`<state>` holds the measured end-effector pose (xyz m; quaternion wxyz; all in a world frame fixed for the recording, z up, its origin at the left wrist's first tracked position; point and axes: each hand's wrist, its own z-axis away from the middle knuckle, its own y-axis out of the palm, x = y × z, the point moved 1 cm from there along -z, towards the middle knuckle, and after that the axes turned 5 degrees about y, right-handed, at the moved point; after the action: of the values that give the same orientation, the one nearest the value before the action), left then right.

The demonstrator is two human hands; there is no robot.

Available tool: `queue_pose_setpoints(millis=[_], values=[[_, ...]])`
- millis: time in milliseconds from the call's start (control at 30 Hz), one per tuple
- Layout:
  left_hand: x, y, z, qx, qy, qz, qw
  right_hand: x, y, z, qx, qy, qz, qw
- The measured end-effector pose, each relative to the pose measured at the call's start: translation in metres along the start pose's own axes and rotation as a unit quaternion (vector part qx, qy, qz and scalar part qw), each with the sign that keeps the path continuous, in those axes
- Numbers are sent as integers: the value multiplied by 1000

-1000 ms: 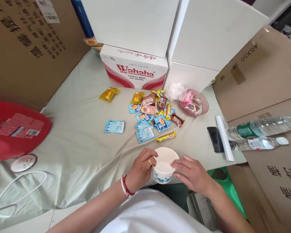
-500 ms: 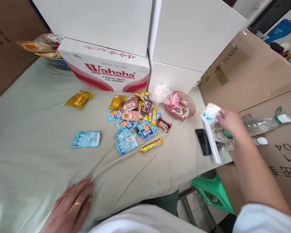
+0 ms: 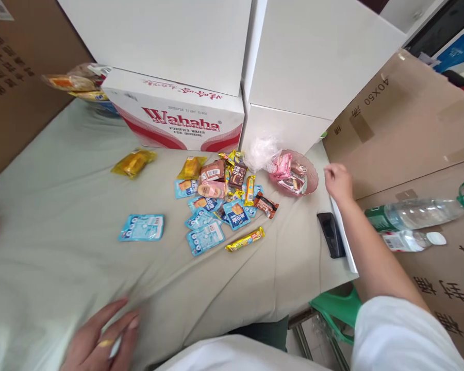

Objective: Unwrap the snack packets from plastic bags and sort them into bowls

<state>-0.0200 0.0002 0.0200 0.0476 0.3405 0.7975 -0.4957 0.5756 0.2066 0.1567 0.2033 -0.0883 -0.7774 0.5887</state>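
My left hand (image 3: 102, 337) hovers or rests at the near left edge of the cloth-covered table, its fingers apart and a little blurred. My right hand (image 3: 338, 183) is closed beside the pink glass bowl (image 3: 313, 180); whatever its fingers may hold is hidden. Pink and brown wrapped snacks (image 3: 282, 166) lie in that bowl. Below my right wrist are a black phone (image 3: 331, 235) and a white roll (image 3: 348, 247), partly covered by my forearm. A pile of snacks fills the middle, with blue packets (image 3: 205, 238), a yellow stick packet (image 3: 245, 239) and a brown wrapped bar (image 3: 266, 205).
A single blue packet (image 3: 141, 228) and a yellow packet (image 3: 133, 163) lie to the left. A Wahaha carton (image 3: 181, 121) and a crumpled clear bag (image 3: 261, 152) stand at the back. Two plastic bottles (image 3: 425, 214) are at the right, near a green stool (image 3: 334, 312).
The white-and-teal pack in my right hand no longer shows, and that hand is now closed. My left hand has shifted slightly toward me. The view has turned a little.
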Motion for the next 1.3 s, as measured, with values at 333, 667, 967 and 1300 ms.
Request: queue_pose_setpoints(millis=[333, 667, 967, 1300], values=[[48, 63, -228, -231, -203, 79, 948, -18, 61, 294, 32, -144, -126, 981], [224, 50, -399, -64, -260, -50, 962, -20, 89, 335, -112, -162, -40, 980], [271, 77, -442, 93, -201, -62, 973, -13, 88, 334, -124, -146, -10, 982], [259, 53, -391, -10, -265, -97, 959, -18, 92, 337, -135, -156, -33, 978]])
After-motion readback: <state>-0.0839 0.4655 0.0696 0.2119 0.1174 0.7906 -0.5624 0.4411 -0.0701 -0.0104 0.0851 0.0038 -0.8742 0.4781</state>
